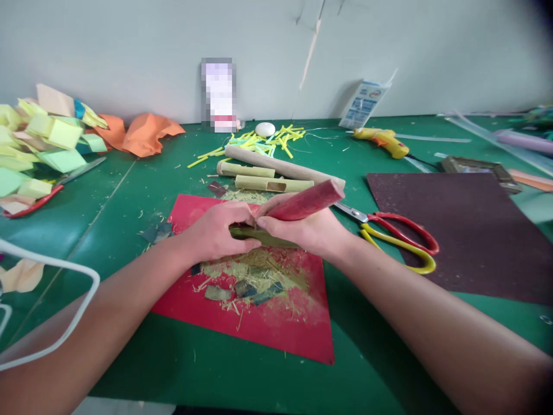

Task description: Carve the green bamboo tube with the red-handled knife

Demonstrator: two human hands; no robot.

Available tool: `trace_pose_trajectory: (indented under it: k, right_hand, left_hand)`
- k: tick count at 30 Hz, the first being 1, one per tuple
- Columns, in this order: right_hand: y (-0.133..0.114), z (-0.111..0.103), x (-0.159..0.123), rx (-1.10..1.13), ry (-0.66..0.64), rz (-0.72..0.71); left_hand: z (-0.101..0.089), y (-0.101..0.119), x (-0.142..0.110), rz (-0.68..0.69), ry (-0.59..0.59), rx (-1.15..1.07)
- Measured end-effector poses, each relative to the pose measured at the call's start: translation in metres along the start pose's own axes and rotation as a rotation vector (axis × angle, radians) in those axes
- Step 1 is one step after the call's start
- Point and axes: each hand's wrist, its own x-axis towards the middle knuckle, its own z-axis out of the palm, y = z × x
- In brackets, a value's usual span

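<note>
My right hand [313, 229] is closed around a tool with a thick red wooden handle [309, 200], which points up and to the right. The tool's tip is mostly hidden between my fingers, so its exact kind cannot be told. My left hand [216, 231] grips the left end of a green bamboo piece [279, 238], lying roughly sideways, and the tool meets it between my two hands. Under both hands lies a red mat [298, 328] strewn with pale shavings and dust [254, 266], along with several small dark scraps [268, 293].
Behind my hands lie cut bamboo pieces [254, 183] and a pale wooden stick [280, 164]. Scissors [401, 236] rest at right beside a dark sheet [466, 230] and a yellow glue gun [382, 141]. Paper pieces [56, 135] pile at left; a phone [218, 95] leans on the wall.
</note>
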Motion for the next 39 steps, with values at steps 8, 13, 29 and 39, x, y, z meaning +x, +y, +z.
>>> trace_pose_trajectory:
  k: [8, 13, 29, 39]
  right_hand:
    - [-0.007, 0.003, 0.007, -0.081, -0.023, 0.062]
    - [-0.009, 0.007, 0.008, -0.068, 0.002, 0.004]
    - [0.001, 0.002, 0.008, 0.033, -0.097, -0.019]
    - [0.004, 0.003, 0.005, -0.042, -0.041, -0.058]
  left_hand:
    - [0.001, -0.001, -0.001, -0.023, 0.003, -0.004]
    - [0.001, -0.001, -0.003, 0.007, 0.002, -0.018]
    - [-0.003, 0.000, -0.002, -0.019, -0.018, -0.014]
    - [-0.004, -0.003, -0.002, 0.051, -0.011, -0.033]
